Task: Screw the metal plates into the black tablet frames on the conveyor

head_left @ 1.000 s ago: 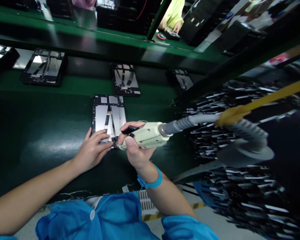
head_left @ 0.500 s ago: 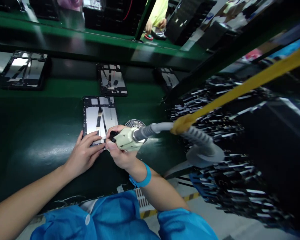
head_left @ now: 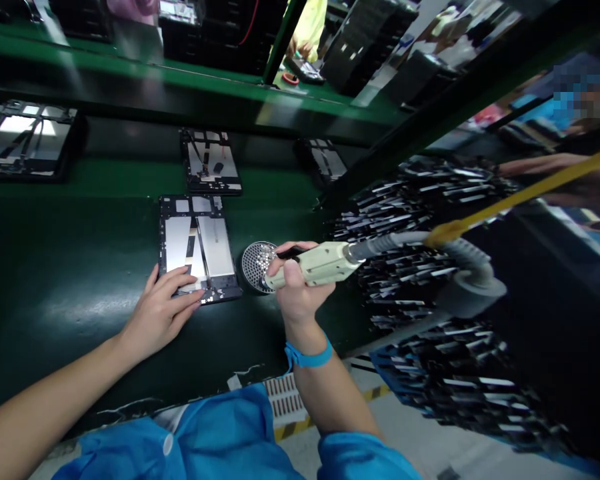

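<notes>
An opened tablet (head_left: 217, 247) with silver battery panels and a black frame lies flat on the green bench. My left hand (head_left: 165, 307) rests on its lower left corner, fingers stretched out over it. Wrapped around a pale green electric screwdriver (head_left: 330, 262) is my right hand (head_left: 300, 293), with a blue band on the wrist. The screwdriver's front end is over a round perforated metal dish (head_left: 254, 267) of small screws, just right of the tablet. Its tip is hidden, so contact with the screws cannot be made out.
Other opened tablets (head_left: 213, 163) lie in a row along the back. A grey cable hangs from a yellow strap (head_left: 535, 193) at the right. Beside the bench stand dense stacks of thin dark parts (head_left: 460, 393). A co-worker's arm (head_left: 545, 163) shows at far right.
My right hand has moved right with the screwdriver, from the tablet's lower edge to the screw dish. The cable and strap swung right. My left hand stays on the tablet.
</notes>
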Tool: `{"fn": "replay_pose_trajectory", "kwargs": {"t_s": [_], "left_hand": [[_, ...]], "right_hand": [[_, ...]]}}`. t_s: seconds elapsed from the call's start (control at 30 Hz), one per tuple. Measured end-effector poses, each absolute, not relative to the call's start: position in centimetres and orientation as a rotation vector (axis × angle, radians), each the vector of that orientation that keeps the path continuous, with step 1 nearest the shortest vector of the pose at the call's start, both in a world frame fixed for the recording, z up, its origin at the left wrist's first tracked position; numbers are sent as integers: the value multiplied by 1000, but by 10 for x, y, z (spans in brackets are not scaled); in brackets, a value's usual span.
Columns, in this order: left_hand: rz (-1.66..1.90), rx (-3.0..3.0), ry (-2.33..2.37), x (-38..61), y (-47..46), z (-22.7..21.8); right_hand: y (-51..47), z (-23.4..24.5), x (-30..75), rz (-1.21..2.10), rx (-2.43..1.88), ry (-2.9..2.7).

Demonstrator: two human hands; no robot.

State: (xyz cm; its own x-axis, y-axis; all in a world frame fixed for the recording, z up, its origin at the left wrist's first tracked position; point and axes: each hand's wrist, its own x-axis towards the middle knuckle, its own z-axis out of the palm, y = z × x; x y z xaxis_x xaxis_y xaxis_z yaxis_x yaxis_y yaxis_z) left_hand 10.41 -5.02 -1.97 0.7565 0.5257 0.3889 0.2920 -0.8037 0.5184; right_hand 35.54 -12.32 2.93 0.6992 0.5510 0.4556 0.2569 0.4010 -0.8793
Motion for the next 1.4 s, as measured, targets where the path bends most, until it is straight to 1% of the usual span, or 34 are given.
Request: {"fn": "replay_pose_trajectory", "kwargs": {"t_s": [0.17, 0.83, 1.13, 1.23, 1.33, 1.4], "left_hand": [[748, 2525, 624, 104, -50, -19], [722, 2532, 616, 104, -50, -21], [701, 2507, 623, 104, -50, -21], [712, 2499, 628, 105, -50, -21], [712, 2483, 636, 106, -51, -21], [697, 2473, 641, 106, -51, -21]], "right_hand": [[-123, 22, 355, 233, -1169, -821], [-122, 19, 356, 236, -1113, -815], [-122, 17, 357, 226, -1156, -796], [-122, 24, 357, 204, -1165, -799], [-122, 41, 348, 154, -1147, -809], [-122, 52, 335, 177, -1103, -847]]}}
